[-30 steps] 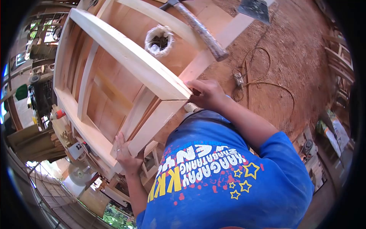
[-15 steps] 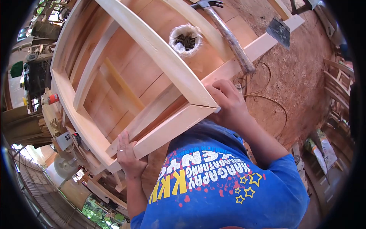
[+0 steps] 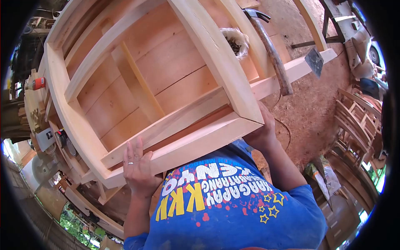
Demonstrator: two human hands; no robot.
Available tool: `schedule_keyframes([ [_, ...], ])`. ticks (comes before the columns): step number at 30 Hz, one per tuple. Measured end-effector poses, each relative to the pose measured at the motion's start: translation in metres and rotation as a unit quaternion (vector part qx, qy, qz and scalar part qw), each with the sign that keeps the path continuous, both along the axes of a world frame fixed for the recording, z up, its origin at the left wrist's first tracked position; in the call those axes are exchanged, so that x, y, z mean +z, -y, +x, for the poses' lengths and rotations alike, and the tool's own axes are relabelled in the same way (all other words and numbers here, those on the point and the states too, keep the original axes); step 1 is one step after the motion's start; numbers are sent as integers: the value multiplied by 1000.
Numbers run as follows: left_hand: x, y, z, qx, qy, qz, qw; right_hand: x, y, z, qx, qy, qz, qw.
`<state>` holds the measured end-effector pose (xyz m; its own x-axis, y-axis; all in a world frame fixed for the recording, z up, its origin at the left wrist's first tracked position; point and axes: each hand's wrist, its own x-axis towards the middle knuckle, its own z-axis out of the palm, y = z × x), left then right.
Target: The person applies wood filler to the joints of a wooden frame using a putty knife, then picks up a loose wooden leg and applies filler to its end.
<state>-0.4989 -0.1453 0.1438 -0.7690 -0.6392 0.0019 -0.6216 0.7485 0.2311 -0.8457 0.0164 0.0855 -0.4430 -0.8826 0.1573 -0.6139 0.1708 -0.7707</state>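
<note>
A pale wooden frame (image 3: 200, 135) with curved side rails and a mitred near corner fills the middle of the view. My left hand (image 3: 141, 168), with a ring on one finger, grips its near rail toward the left end, fingers laid over the top. Under the right-hand corner, my right hand (image 3: 266, 131) holds the frame from its outer side; most of those fingers are hidden behind the wood. A claw hammer (image 3: 271, 52) with a worn handle lies past that corner, its handle end resting across a long wooden bar (image 3: 300, 68).
Beneath the frame are wide wooden boards (image 3: 179, 83) and a strip (image 3: 135, 81). A plastic-lined container of nails (image 3: 236, 43) sits beyond the right rail. A dark metal plate (image 3: 314, 63) lies on the bar. A red-labelled bottle (image 3: 37, 83) stands left; chair-like frames (image 3: 354, 125) stand right.
The frame's near corner has shifted right and slightly down in view. My right hand has gone from the corner's top to lower behind it. The left hand stays on the rail.
</note>
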Motion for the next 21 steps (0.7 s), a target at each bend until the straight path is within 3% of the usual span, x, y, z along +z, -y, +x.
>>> schedule_keyframes([
  [4, 3, -1, 0, 0, 3, 13, 1000, 1, -4, 4, -20, 33, 21, 999],
  [7, 5, 3, -2, 0, -11, 9, 1000, 1, 0, 3, -16, -33, -1, 999],
  [16, 3, -1, 7, 13, -36, -5, 999, 13, -1, 11, -23, 57, 39, 997],
  [19, 4, -2, 10, 29, -54, 14, 998, 26, -4, 21, -79, 73, 83, 991],
  [21, 7, -4, 14, 30, -27, 8, 999, 29, -2, 32, -110, -17, 27, 993],
])
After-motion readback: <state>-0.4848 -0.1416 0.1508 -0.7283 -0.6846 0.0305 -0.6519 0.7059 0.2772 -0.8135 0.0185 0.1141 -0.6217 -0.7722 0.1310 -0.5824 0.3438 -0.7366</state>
